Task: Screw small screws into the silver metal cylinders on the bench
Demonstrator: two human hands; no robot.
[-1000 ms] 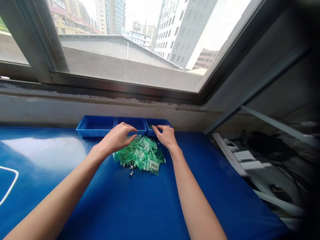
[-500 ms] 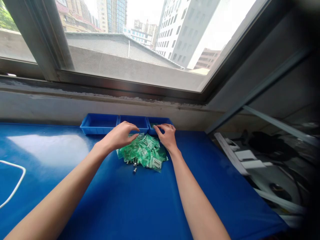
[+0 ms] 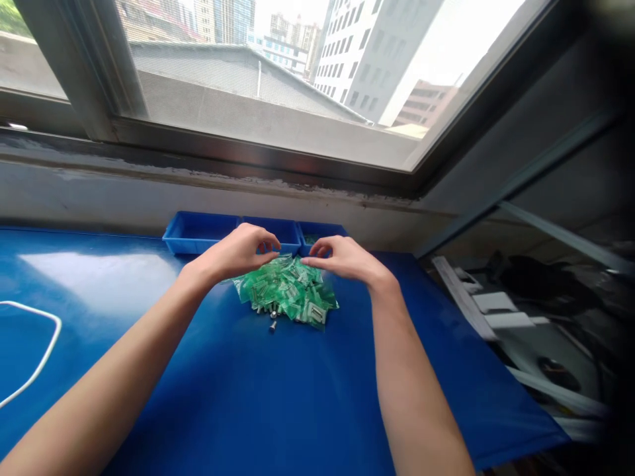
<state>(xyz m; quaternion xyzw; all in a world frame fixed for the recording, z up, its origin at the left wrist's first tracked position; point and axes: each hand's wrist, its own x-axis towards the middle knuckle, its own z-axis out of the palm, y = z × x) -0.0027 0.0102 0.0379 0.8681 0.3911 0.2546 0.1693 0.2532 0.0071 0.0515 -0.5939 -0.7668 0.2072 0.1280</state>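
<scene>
A pile of small green plastic bags with metal pieces in them lies on the blue table. My left hand hovers at the pile's upper left, thumb and fingers apart, with nothing visible between them. On the other side, my right hand is above the pile's upper right edge, its thumb separated from the curled fingers and nothing seen in them. A loose metal screw rests in front of the bags, with several more pieces half under the pile.
Three blue bins stand in a row against the wall: a left bin, a middle bin and a right bin with some green bits inside. A white cable curves over the table at left. A metal frame stands at right.
My right hand has drawn back from over the right bin to the pile's edge, its wrist swinging outward. My left hand stays near the pile's left side. The view has tilted slightly down.
</scene>
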